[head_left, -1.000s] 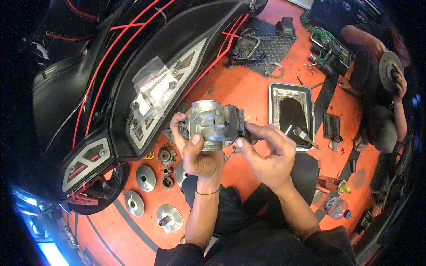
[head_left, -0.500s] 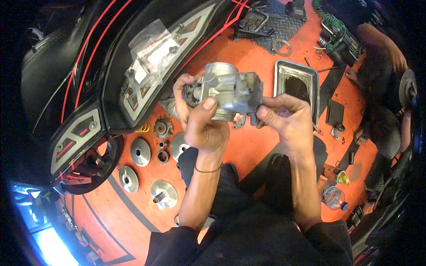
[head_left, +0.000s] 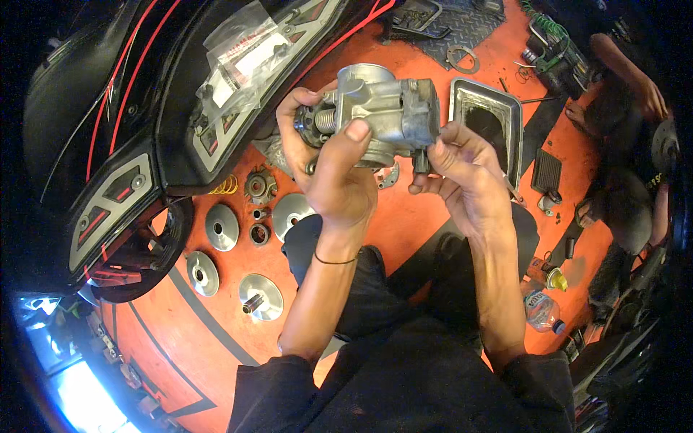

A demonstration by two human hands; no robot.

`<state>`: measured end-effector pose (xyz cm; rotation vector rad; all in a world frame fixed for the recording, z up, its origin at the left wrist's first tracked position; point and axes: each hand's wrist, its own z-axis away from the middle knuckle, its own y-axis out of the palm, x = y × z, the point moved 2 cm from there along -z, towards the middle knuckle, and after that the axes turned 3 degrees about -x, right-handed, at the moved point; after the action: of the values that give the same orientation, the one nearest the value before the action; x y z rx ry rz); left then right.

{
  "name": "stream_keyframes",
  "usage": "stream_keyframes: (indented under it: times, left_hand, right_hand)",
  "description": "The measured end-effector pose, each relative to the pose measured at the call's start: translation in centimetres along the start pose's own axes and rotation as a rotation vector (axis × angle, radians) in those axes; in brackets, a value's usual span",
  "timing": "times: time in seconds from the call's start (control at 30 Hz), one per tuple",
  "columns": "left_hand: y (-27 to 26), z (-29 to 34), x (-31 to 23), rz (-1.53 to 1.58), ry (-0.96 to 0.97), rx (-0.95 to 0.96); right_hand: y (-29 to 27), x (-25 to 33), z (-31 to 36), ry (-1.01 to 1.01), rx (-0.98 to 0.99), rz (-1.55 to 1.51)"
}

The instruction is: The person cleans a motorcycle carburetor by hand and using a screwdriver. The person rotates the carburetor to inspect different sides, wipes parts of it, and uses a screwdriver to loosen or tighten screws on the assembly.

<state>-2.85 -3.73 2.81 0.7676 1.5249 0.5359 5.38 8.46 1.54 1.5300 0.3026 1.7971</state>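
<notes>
A silvery metal throttle body [head_left: 372,108] is held up in front of me above the floor. My left hand [head_left: 336,162] grips its left side, thumb pressed on the front of the casing and fingers wrapped behind. A coil spring and dark linkage [head_left: 316,124] show at that end. At the other end, a dark sensor cover [head_left: 424,108] carries a small black connector socket [head_left: 421,162]. My right hand [head_left: 469,169] pinches around this lower corner, fingertips at the socket; the exact contact is partly hidden.
A black scooter [head_left: 137,108] stands at left, with a plastic bag [head_left: 245,61] on its footboard. Metal discs [head_left: 221,226] and other parts lie on the orange floor. Right are a metal tray [head_left: 516,133], a spray can [head_left: 546,274], a bottle [head_left: 541,312] and another person [head_left: 628,86].
The throttle body has been raised slightly and turned, bringing the socket at its right end into sight. My right fingers have shifted around that corner. My left hand keeps its grip.
</notes>
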Motion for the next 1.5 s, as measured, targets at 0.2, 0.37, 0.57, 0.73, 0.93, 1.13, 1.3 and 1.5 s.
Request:
stream_keyframes:
  times: [0.2, 0.37, 0.57, 0.73, 0.93, 1.13, 1.3, 1.5]
  left_hand:
    - [0.3, 0.2, -0.4, 0.215, -0.062, -0.007]
    - [0.6, 0.1, 0.0, 0.189, -0.033, -0.079]
    - [0.8, 0.2, 0.3, 0.009, -0.134, -0.045]
    - [1.5, 0.3, 0.2, -0.067, -0.224, 0.044]
    - [2.0, 0.5, -0.7, -0.29, -0.149, 0.163]
    - [1.7, 0.4, -0.9, -0.634, 0.318, 0.236]
    - [3.3, 1.8, -1.9, -1.04, 0.769, 0.415]
    - [3.5, 1.8, -0.8, -1.129, 0.785, 0.466]
  right_hand:
    - [1.8, -0.7, 0.3, 0.153, 0.213, -0.182]
    - [2.1, -1.1, -0.1, 0.025, 0.284, -0.129]
    - [1.8, 0.3, -0.2, 0.02, 0.307, -0.14]
    - [0.9, 0.3, -0.1, 0.076, 0.299, -0.301]
    - [1.1, 1.6, 0.5, 0.025, 0.28, -0.311]
    - [0.7, 1.2, 0.8, 0.074, 0.254, -0.42]
    - [1.1, 1.6, 1.5, 0.115, 0.317, -0.5]
    - [0.5, 0.9, 1.4, 0.047, 0.208, -0.585]
